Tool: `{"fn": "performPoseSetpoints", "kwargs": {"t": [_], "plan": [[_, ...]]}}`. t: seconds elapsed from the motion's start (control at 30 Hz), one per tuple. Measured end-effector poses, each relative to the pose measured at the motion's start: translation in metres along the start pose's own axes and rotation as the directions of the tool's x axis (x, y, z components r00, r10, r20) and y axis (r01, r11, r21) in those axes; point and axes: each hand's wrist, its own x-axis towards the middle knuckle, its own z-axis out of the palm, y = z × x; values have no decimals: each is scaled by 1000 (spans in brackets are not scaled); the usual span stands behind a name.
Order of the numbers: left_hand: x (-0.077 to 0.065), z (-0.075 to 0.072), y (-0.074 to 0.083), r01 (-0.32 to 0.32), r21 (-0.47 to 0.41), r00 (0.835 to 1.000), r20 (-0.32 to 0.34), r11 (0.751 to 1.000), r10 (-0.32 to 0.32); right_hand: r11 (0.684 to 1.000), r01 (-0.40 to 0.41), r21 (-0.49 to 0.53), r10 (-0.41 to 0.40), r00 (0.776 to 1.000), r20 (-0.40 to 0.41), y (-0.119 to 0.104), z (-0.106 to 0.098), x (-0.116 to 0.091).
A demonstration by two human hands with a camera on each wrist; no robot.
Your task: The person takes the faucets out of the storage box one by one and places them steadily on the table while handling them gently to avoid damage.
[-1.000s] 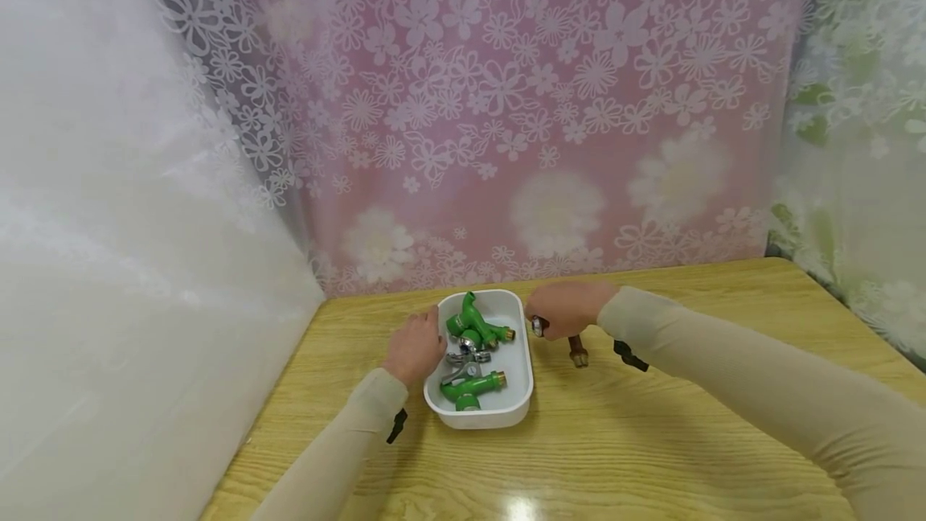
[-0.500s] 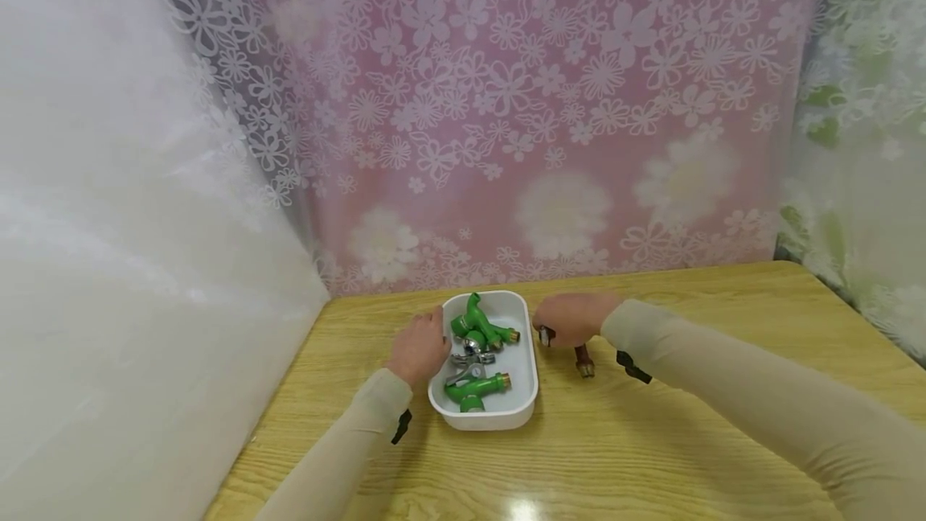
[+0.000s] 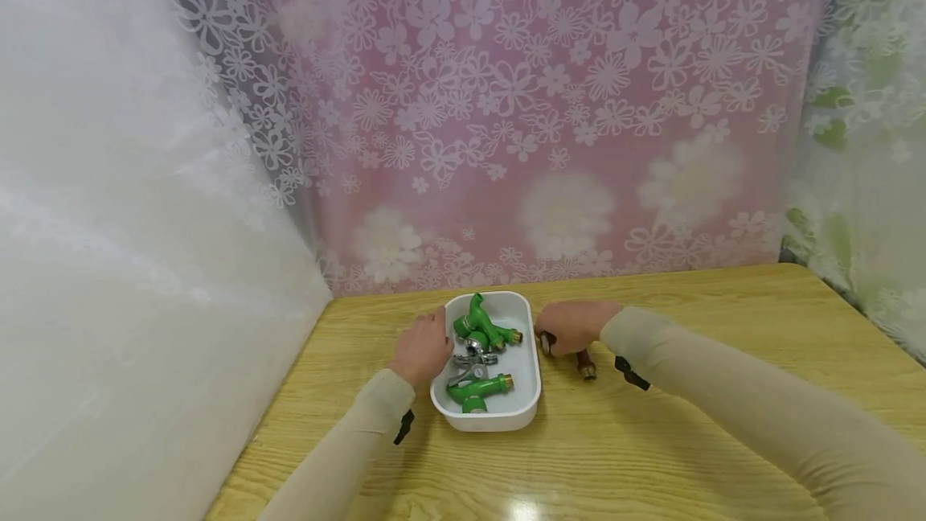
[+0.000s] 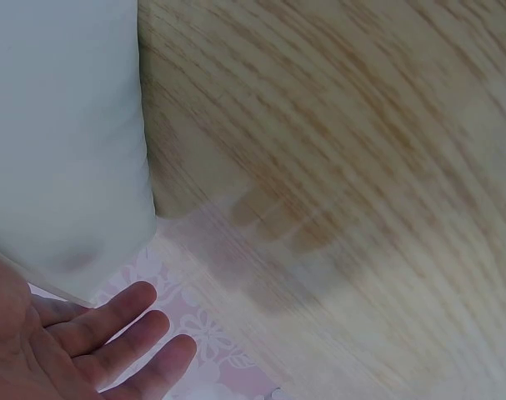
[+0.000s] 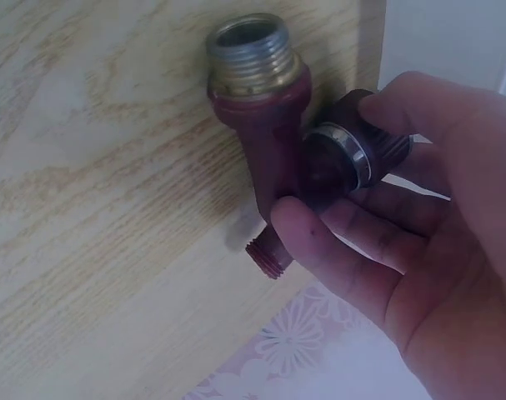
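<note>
My left hand [image 3: 421, 350] rests at the left rim of a white plastic tub [image 3: 486, 421]. In the left wrist view several of its fingers [image 4: 123, 337] stretch loosely past the tub's wall. Inside the tub lie green taps [image 3: 481, 388] with brass threaded ends and grey or chrome handles. To the right of the tub, my right hand [image 3: 575, 326] grips a dark red tap [image 5: 273, 142] by its ribbed knob end. A silvery threaded mouth on that tap faces up in the right wrist view, and a smaller threaded spout points down. The hand covers part of it.
A wooden table [image 3: 615, 449] lies under everything. Pink flowered sheeting [image 3: 521, 143] hangs behind it, white sheeting [image 3: 130, 264] stands at the left, and green-patterned sheeting [image 3: 868, 183] is at the right.
The view shifts slightly, moving the whole scene a little to the right. Relative to the tub, my right hand and the dark red tap move slightly towards me. My left hand stays at the rim.
</note>
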Motion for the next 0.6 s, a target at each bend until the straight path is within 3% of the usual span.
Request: {"fn": "performPoseSetpoints", "kwargs": {"t": [0.6], "plan": [[2, 2, -2, -9, 7, 1000, -3, 1000, 9, 1000, -3, 28, 3, 1000, -22, 6, 5, -6]]}}
